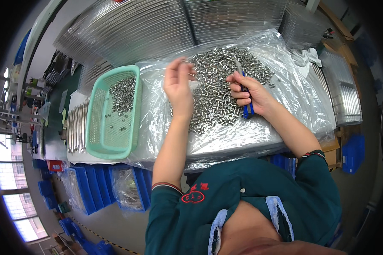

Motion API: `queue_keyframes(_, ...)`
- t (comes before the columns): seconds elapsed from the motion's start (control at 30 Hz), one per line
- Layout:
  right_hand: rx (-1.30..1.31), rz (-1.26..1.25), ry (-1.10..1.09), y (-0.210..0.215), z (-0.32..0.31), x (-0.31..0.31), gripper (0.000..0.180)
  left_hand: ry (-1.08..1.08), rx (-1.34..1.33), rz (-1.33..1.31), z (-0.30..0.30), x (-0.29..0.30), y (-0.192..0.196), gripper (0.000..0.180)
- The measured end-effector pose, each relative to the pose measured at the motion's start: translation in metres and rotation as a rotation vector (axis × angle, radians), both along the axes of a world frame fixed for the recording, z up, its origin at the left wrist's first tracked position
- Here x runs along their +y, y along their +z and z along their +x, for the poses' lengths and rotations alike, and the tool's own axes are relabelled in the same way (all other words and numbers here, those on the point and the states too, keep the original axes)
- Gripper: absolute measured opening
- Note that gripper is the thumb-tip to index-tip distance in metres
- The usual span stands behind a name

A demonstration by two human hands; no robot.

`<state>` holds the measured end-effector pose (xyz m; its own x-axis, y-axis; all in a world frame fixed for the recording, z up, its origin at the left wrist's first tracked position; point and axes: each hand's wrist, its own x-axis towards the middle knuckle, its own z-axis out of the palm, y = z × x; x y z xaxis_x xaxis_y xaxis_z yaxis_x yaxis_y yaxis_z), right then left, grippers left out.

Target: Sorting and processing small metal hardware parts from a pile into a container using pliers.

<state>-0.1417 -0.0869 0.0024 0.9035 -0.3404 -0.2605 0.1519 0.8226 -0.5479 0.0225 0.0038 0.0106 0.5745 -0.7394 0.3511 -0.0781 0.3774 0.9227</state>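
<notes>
A large heap of small shiny metal parts with round heads, like rivet nuts, lies on clear plastic sheeting. My right hand, at the heap's right side, is wrapped round a blue-handled tool. Its narrow grey metal end points away from me; the exact kind of tool is unclear. Above the heap's left edge, my left hand is raised with curled fingers drawn together. Slight blur and the fingers themselves hide what they hold, if anything. Left of this hand stands a mint-green plastic basket with more metal parts inside.
Stacked clear plastic trays line the back of the table. More trays and a white cloth are at the right. Below the table's front edge are blue bins. Metal rods lie beyond the basket.
</notes>
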Motion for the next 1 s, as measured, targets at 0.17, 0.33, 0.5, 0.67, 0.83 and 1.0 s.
queue_keyframes(0.17, -0.006, -0.015, 0.006, -0.003, -0.003, -0.001, 0.026, 0.404, 0.565, -0.414, 0.041, 0.011, 0.013, 0.032)
queue_keyframes(0.33, 0.008, 0.007, 0.003, -0.001, 0.001, -0.001, 0.027, 0.172, 0.207, -0.101, 0.023, 0.005, 0.005, 0.028)
queue_keyframes(0.5, -0.019, 0.018, -0.025, -0.004, 0.0, -0.003, 0.023, 0.251, -0.902, 0.376, 0.021, 0.003, -0.014, 0.015)
queue_keyframes(0.67, -0.023, 0.03, -0.021, -0.003, -0.002, -0.003, 0.021, 0.307, -0.99, 0.742, 0.026, 0.006, -0.021, 0.015)
queue_keyframes(0.83, -0.014, 0.011, -0.022, -0.002, -0.002, -0.002, 0.021, 0.103, -0.916, 0.769, 0.023, 0.006, -0.021, 0.015)
queue_keyframes(1.0, -0.005, 0.007, -0.014, -0.002, -0.002, -0.002, 0.022, 0.245, -0.981, 0.74, 0.02, 0.002, -0.02, 0.012)
